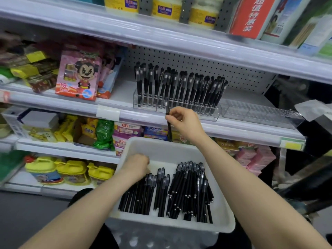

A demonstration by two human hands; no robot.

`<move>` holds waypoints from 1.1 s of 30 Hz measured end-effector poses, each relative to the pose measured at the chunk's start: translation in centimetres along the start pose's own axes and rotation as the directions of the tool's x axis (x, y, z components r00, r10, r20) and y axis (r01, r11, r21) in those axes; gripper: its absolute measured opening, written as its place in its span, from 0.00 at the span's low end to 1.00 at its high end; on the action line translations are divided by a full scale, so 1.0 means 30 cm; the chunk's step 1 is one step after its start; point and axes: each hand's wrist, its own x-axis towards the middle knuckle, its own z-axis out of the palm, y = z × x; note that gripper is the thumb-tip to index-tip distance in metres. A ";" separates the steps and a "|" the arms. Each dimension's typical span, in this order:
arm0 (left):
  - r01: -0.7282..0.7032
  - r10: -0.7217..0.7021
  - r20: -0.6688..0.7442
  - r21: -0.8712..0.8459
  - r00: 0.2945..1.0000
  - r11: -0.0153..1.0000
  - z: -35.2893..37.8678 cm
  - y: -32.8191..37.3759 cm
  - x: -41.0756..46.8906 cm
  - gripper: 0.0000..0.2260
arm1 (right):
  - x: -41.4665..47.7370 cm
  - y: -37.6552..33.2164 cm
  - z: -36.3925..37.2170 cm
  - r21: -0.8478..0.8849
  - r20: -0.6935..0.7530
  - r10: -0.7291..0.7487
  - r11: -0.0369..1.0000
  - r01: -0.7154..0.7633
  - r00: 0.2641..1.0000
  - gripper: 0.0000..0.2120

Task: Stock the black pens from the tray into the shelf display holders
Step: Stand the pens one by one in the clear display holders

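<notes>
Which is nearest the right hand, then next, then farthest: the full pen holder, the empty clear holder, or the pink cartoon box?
1. Full pen holder, just behind the right hand and its black pen.
2. Empty clear holder, to the right.
3. Pink cartoon box, far left on that shelf.

Pink cartoon toy box [79, 76] at left, green packet [104, 133] below it, yellow-lidded jars [71, 171] lowest, red box [251, 15] top right.

Black pens [179, 191] lie heaped, caps up-frame, in white tray [226, 219], lower centre; standing pens [179, 85] fill clear holder [212, 115] on shelf, centre; single pen [168, 126] upright just before holder
</notes>
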 end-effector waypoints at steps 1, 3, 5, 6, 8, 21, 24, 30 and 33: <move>0.008 -0.007 -0.006 0.139 1.000 0.990 0.023 0.005 0.001 0.16 | 0.009 -0.006 -0.005 -0.002 -0.022 -0.008 1.000 0.008 1.000 0.05; 0.018 -0.010 -0.029 0.303 1.000 0.953 0.046 0.015 0.006 0.14 | 0.029 -0.020 -0.009 -0.015 -0.062 -0.028 1.000 0.027 0.998 0.04; 0.007 0.006 -0.033 0.369 0.999 0.929 0.049 0.021 0.010 0.13 | 0.046 -0.036 -0.008 -0.014 -0.097 -0.045 0.999 0.044 0.994 0.05; 0.003 0.011 -0.034 0.380 0.999 0.925 0.047 0.022 0.011 0.13 | 0.055 -0.046 -0.008 -0.010 -0.115 -0.056 0.998 0.055 0.992 0.05; 0.005 0.009 -0.035 0.363 0.999 0.932 0.047 0.023 0.014 0.15 | 0.074 -0.069 -0.007 0.001 -0.145 -0.079 0.997 0.080 0.986 0.05; 0.035 -0.031 -0.045 0.068 0.998 0.997 0.046 0.019 0.013 0.21 | 0.243 -0.260 0.058 0.071 -0.344 -0.160 0.978 0.196 0.925 0.09; 0.031 -0.029 -0.044 0.056 0.999 0.998 0.045 0.017 0.013 0.20 | 0.264 -0.259 0.077 0.052 -0.313 -0.140 0.985 0.165 0.939 0.10; 0.029 -0.027 -0.044 0.043 0.999 0.999 0.037 0.017 0.016 0.22 | 0.278 -0.242 0.113 -0.128 -0.237 -0.151 0.984 0.123 0.960 0.10; 0.024 -0.022 -0.045 0.032 0.999 0.999 0.039 0.017 0.015 0.21 | 0.276 -0.225 0.138 -0.203 -0.188 -0.124 0.976 0.085 0.974 0.10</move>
